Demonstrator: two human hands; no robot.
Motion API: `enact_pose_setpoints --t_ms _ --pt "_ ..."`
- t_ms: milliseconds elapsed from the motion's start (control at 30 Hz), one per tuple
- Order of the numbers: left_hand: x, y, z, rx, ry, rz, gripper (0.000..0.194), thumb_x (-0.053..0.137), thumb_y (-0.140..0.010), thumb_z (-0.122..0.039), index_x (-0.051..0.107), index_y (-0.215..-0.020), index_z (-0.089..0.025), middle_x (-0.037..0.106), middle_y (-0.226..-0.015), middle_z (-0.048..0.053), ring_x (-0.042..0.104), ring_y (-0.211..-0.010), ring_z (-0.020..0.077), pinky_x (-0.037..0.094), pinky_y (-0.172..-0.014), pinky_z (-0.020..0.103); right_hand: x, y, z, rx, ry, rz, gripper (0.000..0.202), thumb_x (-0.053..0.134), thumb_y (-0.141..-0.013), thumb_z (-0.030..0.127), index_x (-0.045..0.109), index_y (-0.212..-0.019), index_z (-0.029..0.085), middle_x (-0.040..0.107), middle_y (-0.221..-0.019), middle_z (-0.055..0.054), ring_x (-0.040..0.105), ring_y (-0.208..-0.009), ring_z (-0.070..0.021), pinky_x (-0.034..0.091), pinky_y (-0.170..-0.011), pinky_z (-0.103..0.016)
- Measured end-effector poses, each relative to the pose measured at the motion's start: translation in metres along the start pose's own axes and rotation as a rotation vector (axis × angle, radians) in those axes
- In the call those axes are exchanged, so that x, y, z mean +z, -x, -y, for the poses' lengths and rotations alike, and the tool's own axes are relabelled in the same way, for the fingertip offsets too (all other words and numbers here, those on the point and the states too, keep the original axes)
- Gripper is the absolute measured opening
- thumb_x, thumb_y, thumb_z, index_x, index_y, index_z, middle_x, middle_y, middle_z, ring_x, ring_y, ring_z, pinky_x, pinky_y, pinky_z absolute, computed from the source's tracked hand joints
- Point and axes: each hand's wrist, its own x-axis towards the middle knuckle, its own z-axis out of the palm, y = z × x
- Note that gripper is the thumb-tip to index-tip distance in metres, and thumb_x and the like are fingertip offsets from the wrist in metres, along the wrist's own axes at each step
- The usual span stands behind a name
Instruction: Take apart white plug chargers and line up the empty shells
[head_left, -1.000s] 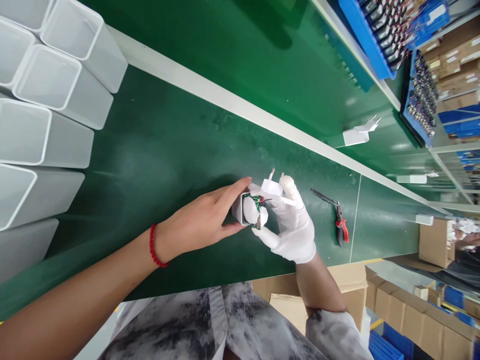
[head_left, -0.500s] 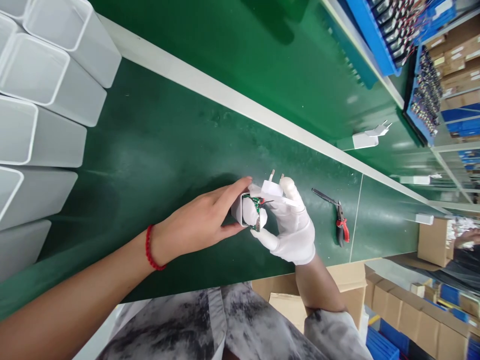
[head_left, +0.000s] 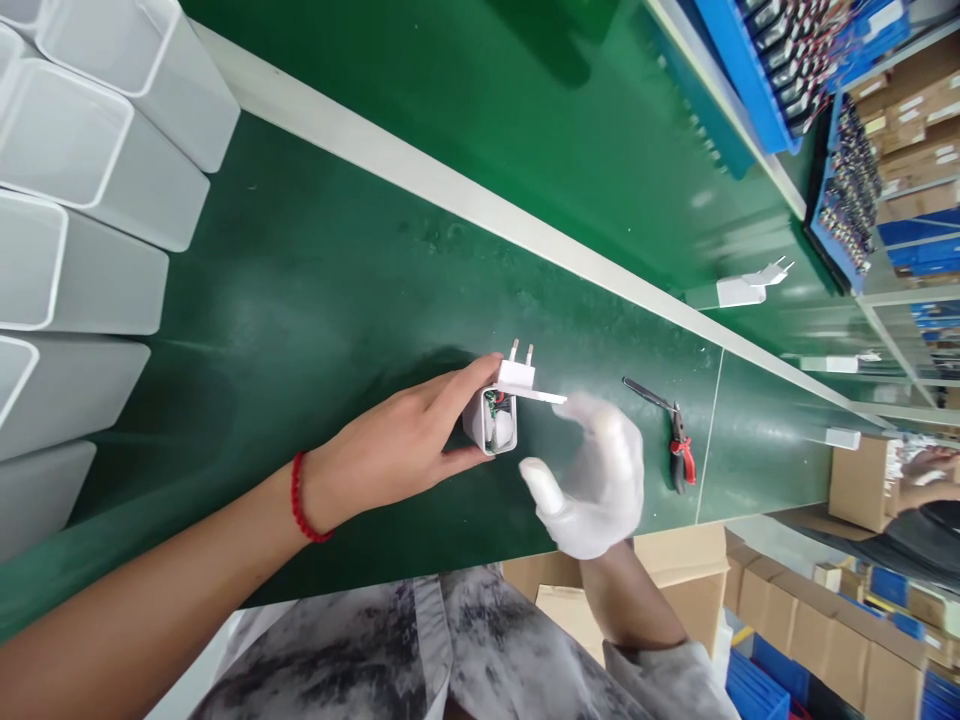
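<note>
My left hand (head_left: 409, 435), bare with a red cord at the wrist, is wrapped round a small white plastic case (head_left: 475, 420). The case's open end faces right and shows a green circuit board and white parts (head_left: 501, 425) inside. A white plug cover (head_left: 517, 376) with two metal pins pointing up lies across the top edge of the opening, close to my left fingertips. To its right is my gloved right hand (head_left: 589, 475), slightly blurred, thumb and fingers apart with nothing between them.
Black and red pliers (head_left: 682, 450) and tweezers (head_left: 646, 392) lie right of my hands. Grey-white open housings (head_left: 112, 270) are stacked at left. A white strip (head_left: 450, 200) crosses the green table. Beyond it sit another plug unit (head_left: 742, 290) and blue trays (head_left: 739, 60). A person's hand (head_left: 930, 480) shows far right.
My right hand has let go and moved right and down. The circuit board and white parts have gone deeper into the case. The plug cover has shifted left, its pins more upright.
</note>
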Motion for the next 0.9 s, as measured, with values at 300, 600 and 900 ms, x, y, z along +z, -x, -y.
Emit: enact_pose_setpoints --t_ms 300,600,900 --pt "0.000 -0.002 -0.003 0.046 -0.112 0.022 0.076 0.065 -0.085 -0.018 0.024 -0.149 -0.013 0.042 -0.151 0.015 0.042 -0.140 0.0236 0.041 -0.115 0.038 0.040 0.011 0.003 -0.202 0.387 -0.101 0.060 0.064 -0.087 0.014 0.045 -0.142 0.025 0.067 -0.111 -0.011 0.066 -0.106 -0.0254 0.061 -0.083 -0.037" --pt "-0.008 0.005 -0.001 0.044 -0.155 -0.094 0.053 0.050 -0.090 -0.024 0.042 -0.140 -0.005 0.053 -0.142 0.017 0.049 -0.134 0.0251 0.044 -0.112 0.041 0.042 -0.003 -0.005 -0.192 0.452 -0.279 0.044 0.067 -0.086 0.017 0.060 -0.129 0.025 0.070 -0.103 -0.010 0.071 -0.092 -0.0215 0.062 -0.076 -0.031" --pt "-0.009 0.002 0.006 -0.028 -0.155 -0.330 0.045 0.045 -0.090 -0.012 0.047 -0.134 -0.003 0.067 -0.120 0.017 0.064 -0.113 0.0245 0.056 -0.096 0.039 0.051 0.009 -0.008 0.035 0.266 -0.229 0.044 0.058 -0.090 0.017 0.060 -0.132 0.027 0.068 -0.114 -0.012 0.068 -0.106 -0.0275 0.058 -0.089 -0.037"
